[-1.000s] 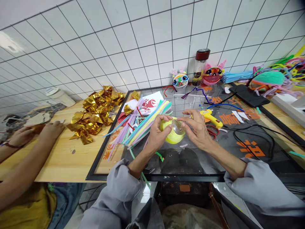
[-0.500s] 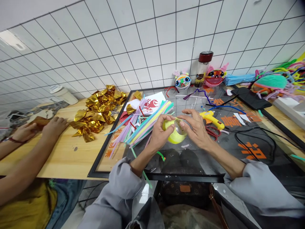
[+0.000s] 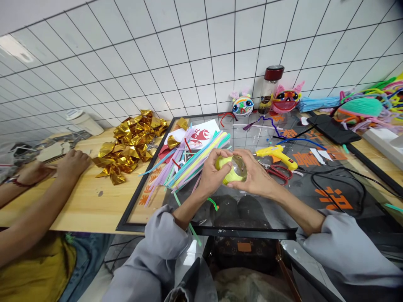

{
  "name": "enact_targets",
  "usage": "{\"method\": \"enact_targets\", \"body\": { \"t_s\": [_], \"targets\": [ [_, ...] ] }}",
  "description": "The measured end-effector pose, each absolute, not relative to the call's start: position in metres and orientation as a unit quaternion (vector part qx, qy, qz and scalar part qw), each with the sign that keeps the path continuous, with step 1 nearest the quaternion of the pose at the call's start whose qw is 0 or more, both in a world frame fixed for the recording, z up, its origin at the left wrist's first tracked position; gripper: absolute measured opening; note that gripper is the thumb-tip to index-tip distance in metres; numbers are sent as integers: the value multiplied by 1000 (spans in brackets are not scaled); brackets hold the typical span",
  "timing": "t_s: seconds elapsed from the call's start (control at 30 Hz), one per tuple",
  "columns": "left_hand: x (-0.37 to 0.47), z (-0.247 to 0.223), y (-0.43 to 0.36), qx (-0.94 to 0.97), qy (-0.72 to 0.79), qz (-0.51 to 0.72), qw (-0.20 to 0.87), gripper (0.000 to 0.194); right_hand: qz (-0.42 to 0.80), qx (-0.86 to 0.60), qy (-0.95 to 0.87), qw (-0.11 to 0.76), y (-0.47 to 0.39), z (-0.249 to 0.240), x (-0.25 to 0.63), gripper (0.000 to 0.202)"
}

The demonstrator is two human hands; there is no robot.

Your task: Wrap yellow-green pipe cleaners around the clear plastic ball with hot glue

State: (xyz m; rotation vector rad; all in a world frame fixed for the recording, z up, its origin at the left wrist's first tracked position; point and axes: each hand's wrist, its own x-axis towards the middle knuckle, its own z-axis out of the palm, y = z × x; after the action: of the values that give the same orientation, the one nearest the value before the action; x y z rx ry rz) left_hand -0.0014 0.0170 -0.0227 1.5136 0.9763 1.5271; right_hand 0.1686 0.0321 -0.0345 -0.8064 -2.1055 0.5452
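Between my hands, above the dark glass board (image 3: pixel 226 214), is a clear ball partly wrapped in yellow pipe cleaner (image 3: pixel 231 177). My left hand (image 3: pixel 214 174) grips its left side, with the thumb across the front. My right hand (image 3: pixel 253 176) curls round its right side, fingers over the top and thumb underneath. A see-through patch of the ball shows between the two hands. Just right of my right hand lie a yellow glue gun (image 3: pixel 278 155) and red-handled scissors (image 3: pixel 281 173). A bundle of pastel pipe cleaners (image 3: pixel 195 163) lies left of my left hand.
Gold foil pieces (image 3: pixel 126 147) are heaped at left, near a co-worker's hands (image 3: pixel 74 163). At the wall stand a lidded bottle (image 3: pixel 267 92) and two decorated animal-face balls (image 3: pixel 243 105). A black phone (image 3: pixel 333 128) and a black cable (image 3: pixel 333 172) lie at right.
My right hand has closed from spread fingers to a grip round the ball's right side. The ball has turned slightly. The co-worker's hands have shifted a little.
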Motion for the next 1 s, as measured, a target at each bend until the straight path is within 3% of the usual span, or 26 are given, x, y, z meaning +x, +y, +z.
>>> {"method": "enact_targets", "body": {
  "t_s": [0.27,1.0],
  "targets": [
    [3,-24,19,591,375,599,388,23,205,-331,-820,420,29,-29,168,73],
    [5,-29,12,574,354,607,421,26,184,-324,-835,406,20,-29,174,77]
  ]
}}
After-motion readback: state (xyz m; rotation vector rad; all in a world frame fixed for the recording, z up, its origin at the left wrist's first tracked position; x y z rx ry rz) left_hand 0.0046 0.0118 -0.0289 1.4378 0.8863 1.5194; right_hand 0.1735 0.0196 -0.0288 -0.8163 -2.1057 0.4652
